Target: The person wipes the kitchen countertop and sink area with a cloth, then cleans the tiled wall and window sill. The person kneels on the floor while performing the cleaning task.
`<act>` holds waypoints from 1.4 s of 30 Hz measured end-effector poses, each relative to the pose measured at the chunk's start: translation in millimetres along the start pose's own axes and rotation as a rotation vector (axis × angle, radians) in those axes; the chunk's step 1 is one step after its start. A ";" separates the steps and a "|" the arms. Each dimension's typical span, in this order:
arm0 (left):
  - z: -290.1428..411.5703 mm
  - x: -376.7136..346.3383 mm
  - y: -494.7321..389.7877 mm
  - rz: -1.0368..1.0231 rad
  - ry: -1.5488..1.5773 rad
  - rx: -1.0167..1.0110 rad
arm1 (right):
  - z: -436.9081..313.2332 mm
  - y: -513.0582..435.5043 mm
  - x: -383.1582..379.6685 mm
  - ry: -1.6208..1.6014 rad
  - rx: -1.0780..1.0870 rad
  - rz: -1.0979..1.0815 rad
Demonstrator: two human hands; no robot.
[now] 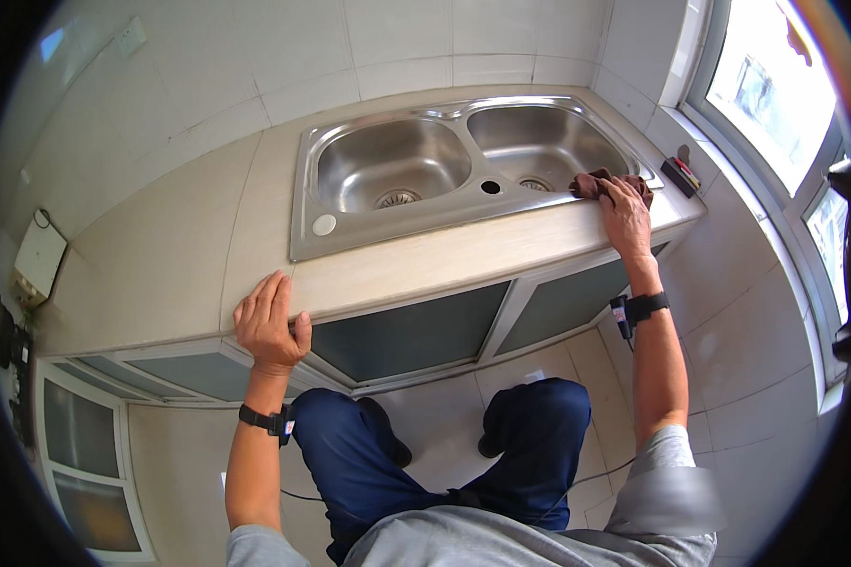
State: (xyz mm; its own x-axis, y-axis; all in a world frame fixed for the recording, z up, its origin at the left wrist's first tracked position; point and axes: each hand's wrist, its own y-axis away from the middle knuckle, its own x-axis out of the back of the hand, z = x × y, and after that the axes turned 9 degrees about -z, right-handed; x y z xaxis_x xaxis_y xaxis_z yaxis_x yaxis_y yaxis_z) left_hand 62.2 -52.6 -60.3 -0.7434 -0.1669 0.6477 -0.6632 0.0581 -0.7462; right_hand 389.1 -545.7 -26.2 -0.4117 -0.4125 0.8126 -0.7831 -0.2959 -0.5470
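Observation:
My right hand point(627, 216) presses a crumpled dark brown cloth point(590, 184) onto the front right rim of the stainless steel double sink point(397, 228). Part of the cloth is hidden beneath my fingers. My left hand point(268, 319) rests with its palm on the front edge of the beige tiled countertop point(177, 212), left of the sink, and holds nothing. Its thumb is spread from the fingers. Both sink bowls show drain strainers, the left strainer point(397, 198) more fully. A white round cap point(324, 225) and a dark round hole point(491, 187) lie on the sink's front rim.
A small dark box point(681, 177) with a red item stands at the counter's right end, by the window point(773, 92). On the far left is a white box-shaped appliance point(40, 255). Glass-panelled cabinet doors point(411, 333) run below the counter, close to my knees.

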 end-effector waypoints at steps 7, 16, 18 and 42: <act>-0.7 -5.2 0.6 0.014 -0.001 0.004 | -95.9 48.4 6.4 -0.035 0.129 0.054; 1.2 0.0 1.5 -0.051 -0.008 0.001 | -119.7 76.3 33.7 -0.250 0.274 -0.015; 1.2 0.1 2.2 -0.063 -0.002 -0.006 | -99.6 73.4 36.9 -0.223 0.263 -0.020; 2.8 -5.5 -0.4 0.004 -0.061 -0.011 | 87.5 36.1 9.2 0.290 -0.385 0.310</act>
State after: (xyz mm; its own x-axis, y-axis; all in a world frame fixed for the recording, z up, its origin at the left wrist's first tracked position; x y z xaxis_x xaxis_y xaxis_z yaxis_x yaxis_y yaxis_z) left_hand 66.8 -54.4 -64.0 -0.7394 -0.2264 0.6341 -0.6617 0.0698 -0.7466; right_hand 397.8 -635.6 -56.1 -0.7174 -0.1603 0.6779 -0.6966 0.1585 -0.6997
